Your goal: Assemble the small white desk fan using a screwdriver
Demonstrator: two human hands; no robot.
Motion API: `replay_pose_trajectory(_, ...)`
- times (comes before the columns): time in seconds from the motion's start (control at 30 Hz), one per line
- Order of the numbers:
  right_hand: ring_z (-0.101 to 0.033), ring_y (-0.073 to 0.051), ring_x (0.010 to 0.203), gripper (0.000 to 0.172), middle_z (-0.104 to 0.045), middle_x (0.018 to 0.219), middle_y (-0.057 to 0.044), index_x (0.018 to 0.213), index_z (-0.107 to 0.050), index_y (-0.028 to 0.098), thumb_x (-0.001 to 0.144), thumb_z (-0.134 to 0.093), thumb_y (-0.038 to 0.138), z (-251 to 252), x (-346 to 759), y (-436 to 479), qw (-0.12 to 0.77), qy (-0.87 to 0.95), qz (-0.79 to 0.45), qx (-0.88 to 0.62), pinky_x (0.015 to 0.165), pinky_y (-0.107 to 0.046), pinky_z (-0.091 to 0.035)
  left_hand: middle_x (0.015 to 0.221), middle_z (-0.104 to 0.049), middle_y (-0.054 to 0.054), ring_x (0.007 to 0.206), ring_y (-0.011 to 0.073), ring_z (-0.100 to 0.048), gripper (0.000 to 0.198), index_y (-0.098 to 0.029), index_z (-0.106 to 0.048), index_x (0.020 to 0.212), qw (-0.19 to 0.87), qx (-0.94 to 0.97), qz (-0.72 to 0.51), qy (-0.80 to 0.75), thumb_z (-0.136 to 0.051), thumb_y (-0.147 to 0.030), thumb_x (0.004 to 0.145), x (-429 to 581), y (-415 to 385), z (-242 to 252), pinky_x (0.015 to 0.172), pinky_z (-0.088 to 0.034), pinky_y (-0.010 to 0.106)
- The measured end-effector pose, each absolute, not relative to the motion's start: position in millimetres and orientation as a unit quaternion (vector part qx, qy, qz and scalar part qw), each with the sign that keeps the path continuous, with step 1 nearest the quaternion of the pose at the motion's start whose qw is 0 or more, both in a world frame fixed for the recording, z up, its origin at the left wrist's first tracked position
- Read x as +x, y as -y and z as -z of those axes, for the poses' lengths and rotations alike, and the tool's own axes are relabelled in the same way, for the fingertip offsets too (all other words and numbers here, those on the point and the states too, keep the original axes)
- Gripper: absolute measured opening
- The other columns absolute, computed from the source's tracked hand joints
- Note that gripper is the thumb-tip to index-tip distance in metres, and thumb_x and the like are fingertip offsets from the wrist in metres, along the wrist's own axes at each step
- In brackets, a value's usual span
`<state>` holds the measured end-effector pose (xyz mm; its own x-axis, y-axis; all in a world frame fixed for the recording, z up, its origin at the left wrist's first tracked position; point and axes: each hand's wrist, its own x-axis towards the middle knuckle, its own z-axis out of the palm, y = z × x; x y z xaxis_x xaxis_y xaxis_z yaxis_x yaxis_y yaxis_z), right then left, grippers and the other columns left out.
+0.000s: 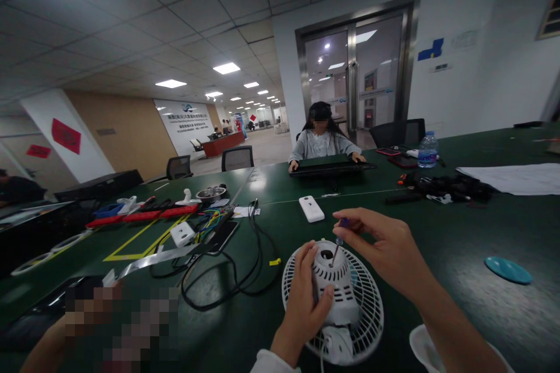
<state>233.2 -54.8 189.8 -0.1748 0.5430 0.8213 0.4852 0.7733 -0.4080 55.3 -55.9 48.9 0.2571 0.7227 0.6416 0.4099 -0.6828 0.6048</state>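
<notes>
A small white electric fan (pixel 342 302) lies on its front grille on the green table, its motor housing facing up. My left hand (pixel 303 302) grips the side of that housing, thumb across the front and fingers over the far side. In my right hand (pixel 380 240), a small screwdriver (pixel 340 240) with a purple handle is pinched between thumb and fingertips. Its thin shaft slants down to the top of the housing, beside a round opening. Whether the tip sits in a screw is too small to tell.
Beyond the fan lies a white device (pixel 311 209). Black cables (pixel 227 303) loop to the left, and a teal disc (pixel 508 270) lies right. Another person's hand (pixel 94 309) is at lower left. Across the table a person (pixel 321 143) holds a dark panel (pixel 330 169). A water bottle (pixel 427 151) stands back right.
</notes>
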Motion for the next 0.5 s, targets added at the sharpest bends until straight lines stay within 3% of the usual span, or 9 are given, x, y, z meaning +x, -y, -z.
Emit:
replay_pose_trajectory(0.3,-0.062,-0.01,0.059,0.016,-0.066,0.071,-0.002,0.087,-0.062,0.016,0.09,-0.056,0.03,-186.1,224.4,54.1,0.559,0.765,0.085,-0.309,0.055,-0.02,-0.049,0.147,-0.03,0.015,0.138,0.0291,-0.028,0.055,-0.022,-0.026,0.141,0.164,0.774,-0.488,-0.368,-0.046,-0.034,0.091,55.7,55.9,-49.0,0.112,-0.026,0.052)
replay_pose_trajectory(0.5,-0.063,-0.011,0.065,0.011,-0.068,0.077,-0.002,0.087,-0.065,0.018,0.089,-0.057,0.025,-186.8,224.5,55.3,0.551,0.777,0.019,-0.305,0.06,-0.021,-0.051,0.147,-0.028,0.014,0.139,0.0281,-0.027,0.055,-0.024,-0.023,0.141,0.154,0.779,-0.487,-0.364,-0.045,-0.033,0.091,55.6,56.0,-48.0,0.112,-0.026,0.053)
